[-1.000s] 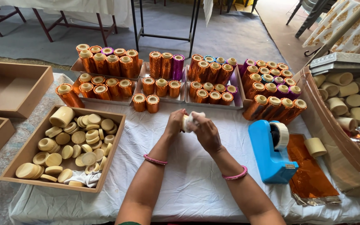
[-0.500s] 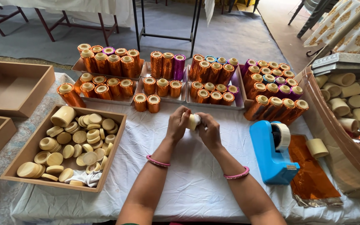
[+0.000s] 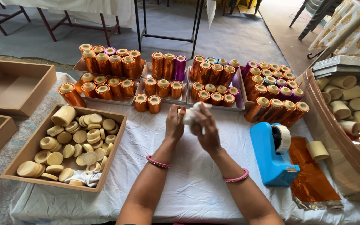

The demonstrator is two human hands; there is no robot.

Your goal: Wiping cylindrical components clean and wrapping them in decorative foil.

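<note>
Both hands raised together over the white-clothed desk (image 3: pixel 188 183): left hand (image 3: pixel 175 123) and right hand (image 3: pixel 207 129) closed around a small white cloth wad (image 3: pixel 191 113) between them. Wooden tray of pale discs (image 3: pixel 69 146) left, blue tape dispenser (image 3: pixel 273 154) right. Further back, foil-wrapped orange and purple cylinders (image 3: pixel 163 79) in rows.

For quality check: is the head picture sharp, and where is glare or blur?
Head view: even soft daylight, table sharp; the hands and the pale object they hold are slightly motion-blurred; glare on the orange foil sheet; wide-lens bending at the edges.
</note>
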